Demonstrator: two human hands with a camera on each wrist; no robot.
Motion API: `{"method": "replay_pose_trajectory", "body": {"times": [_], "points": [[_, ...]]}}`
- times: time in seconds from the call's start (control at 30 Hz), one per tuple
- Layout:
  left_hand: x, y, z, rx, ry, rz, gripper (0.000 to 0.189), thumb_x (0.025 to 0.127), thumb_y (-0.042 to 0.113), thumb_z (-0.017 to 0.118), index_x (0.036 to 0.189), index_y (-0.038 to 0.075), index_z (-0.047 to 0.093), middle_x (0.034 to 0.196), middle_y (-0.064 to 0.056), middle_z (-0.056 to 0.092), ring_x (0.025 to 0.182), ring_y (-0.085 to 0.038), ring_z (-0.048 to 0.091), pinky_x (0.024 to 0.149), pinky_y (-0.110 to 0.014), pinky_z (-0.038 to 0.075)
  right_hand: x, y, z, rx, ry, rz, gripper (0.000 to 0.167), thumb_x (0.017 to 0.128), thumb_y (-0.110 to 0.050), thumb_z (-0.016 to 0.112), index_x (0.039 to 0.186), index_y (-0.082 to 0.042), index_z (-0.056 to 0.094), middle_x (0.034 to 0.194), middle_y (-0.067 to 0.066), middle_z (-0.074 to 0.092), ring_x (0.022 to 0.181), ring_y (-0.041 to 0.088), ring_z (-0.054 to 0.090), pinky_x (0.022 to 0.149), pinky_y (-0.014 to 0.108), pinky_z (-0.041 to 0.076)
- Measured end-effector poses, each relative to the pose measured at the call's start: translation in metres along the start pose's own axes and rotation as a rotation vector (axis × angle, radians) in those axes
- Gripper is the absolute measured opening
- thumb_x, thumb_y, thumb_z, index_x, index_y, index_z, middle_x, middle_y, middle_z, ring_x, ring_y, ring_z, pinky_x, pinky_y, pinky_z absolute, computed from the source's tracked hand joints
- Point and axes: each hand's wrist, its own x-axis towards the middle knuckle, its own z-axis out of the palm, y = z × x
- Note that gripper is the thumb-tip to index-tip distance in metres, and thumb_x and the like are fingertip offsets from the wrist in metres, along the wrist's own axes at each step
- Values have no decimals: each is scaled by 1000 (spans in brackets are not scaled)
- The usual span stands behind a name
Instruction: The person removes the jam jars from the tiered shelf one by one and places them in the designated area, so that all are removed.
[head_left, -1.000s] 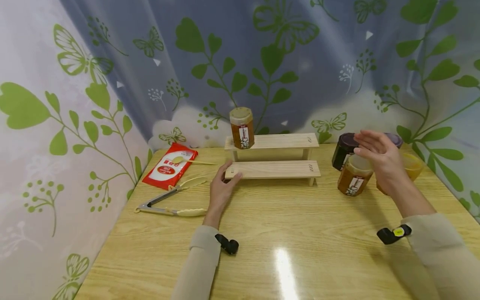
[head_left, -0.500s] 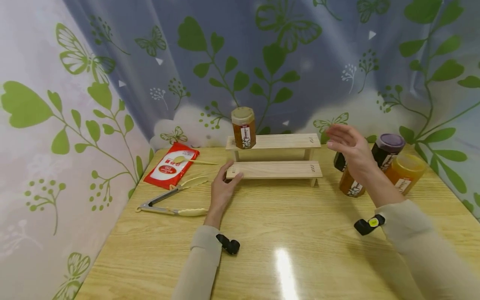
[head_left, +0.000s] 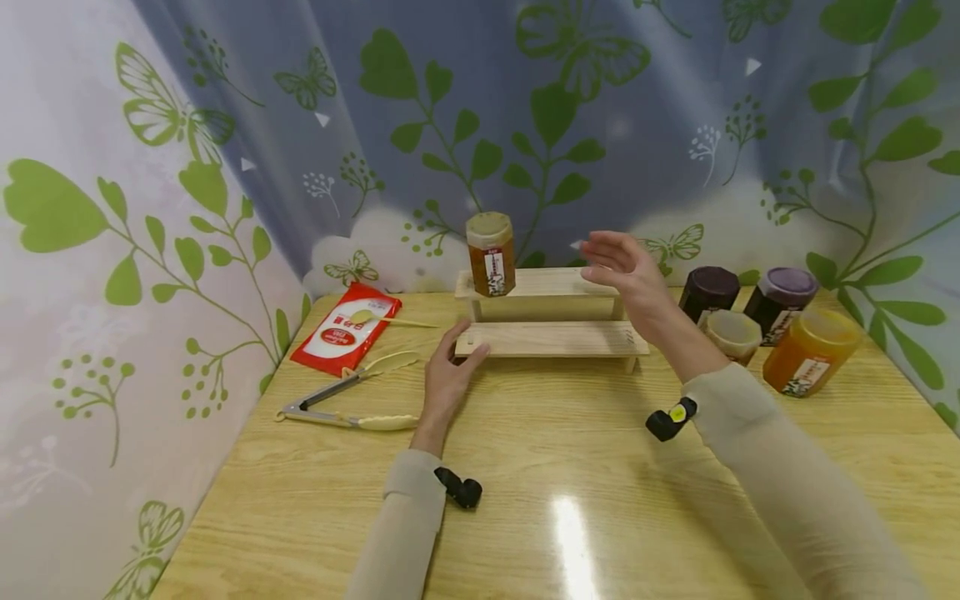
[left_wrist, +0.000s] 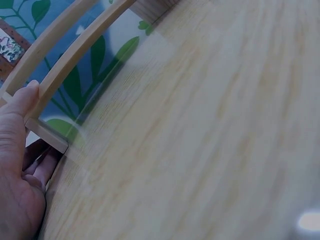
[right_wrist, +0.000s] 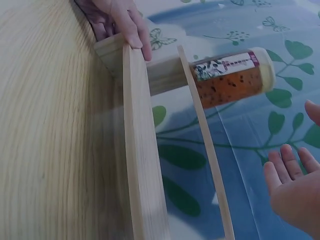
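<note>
A two-step wooden shelf rack [head_left: 555, 337] stands on the table. My left hand [head_left: 447, 375] grips the left end of its lower step, thumb on the front edge and fingers behind. The left wrist view shows the thumb [left_wrist: 25, 100] against the wooden slat. On the left end of the upper step stands a honey-coloured jar [head_left: 492, 260] with a pale lid; in the right wrist view dark specks show in its amber filling. My right hand [head_left: 626, 279], holding nothing, is raised over the right end of the upper step, fingers spread loosely, to the right of that jar.
Right of the rack stand two dark jars [head_left: 782, 304] with purple lids, a pale-lidded jar [head_left: 731, 335] partly behind my right forearm, and an orange jar [head_left: 813, 354]. On the left lie a red-white packet [head_left: 341, 337], a yellow spoon [head_left: 397, 322] and spread tongs [head_left: 330, 415].
My right hand has moved left from above the jars on the right to the right end of the rack, carrying nothing. The left hand keeps its hold on the lower step.
</note>
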Motion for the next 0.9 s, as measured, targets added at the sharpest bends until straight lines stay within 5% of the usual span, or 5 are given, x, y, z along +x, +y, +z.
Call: {"method": "replay_pose_trajectory", "body": {"times": [0.17,0.43,0.9], "points": [[-1,0,0,-7,-1,5,58,92,49,78,146,42,58,158,10,46,142,-22,50,107,-46,49,11,5,12,-11,-11,16,51,101,-2,66,147,-9,48,149,14,52,141,32,44,104,26,47],[-2,3,-1,-5,3,-2,57,92,48,78,145,43,58,159,6,46,141,-24,51,106,-48,50,29,13,32,-64,-17,58,61,99,-2,68,154,-3,41,156,23,44,145,35,42,120,45,33],[1,1,0,-23,8,9,58,93,45,79,146,38,59,158,8,47,143,-21,48,107,-47,49,51,25,72,-141,-16,89,72,95,-11,75,157,-3,38,157,18,46,144,33,44,117,49,38]]}}
